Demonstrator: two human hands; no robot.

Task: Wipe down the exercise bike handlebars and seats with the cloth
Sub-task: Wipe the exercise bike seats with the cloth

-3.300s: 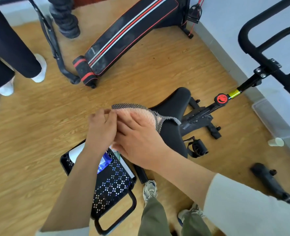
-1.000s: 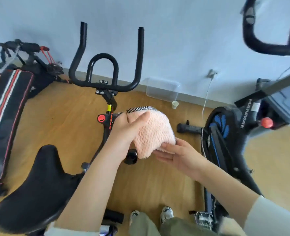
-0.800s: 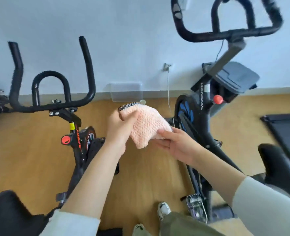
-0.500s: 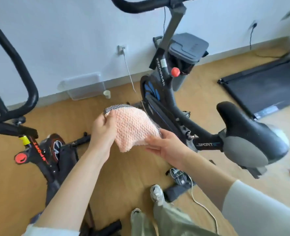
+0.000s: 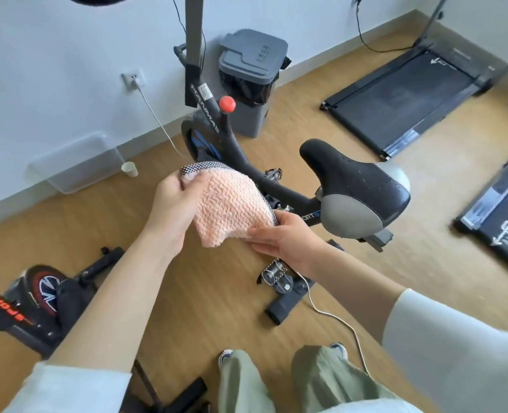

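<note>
Two hands (image 5: pixel 172 204) (image 5: pixel 288 242) hold fluffy pink cloth (image 5: pixel 231 207) near smooth saddle (image 5: pixel 354 180).

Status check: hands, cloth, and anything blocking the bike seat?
Left hand grips pink cloth at top edge; right hand pinches its lower corner. Cloth in the air, not touching black seat. Nothing lying on the seat.

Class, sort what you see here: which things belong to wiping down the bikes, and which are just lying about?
Job in hand:
cloth, gripped by the left hand, pinched by the right hand
bike
seat

Lying about:
bin
cup
tray
treadmill
</note>
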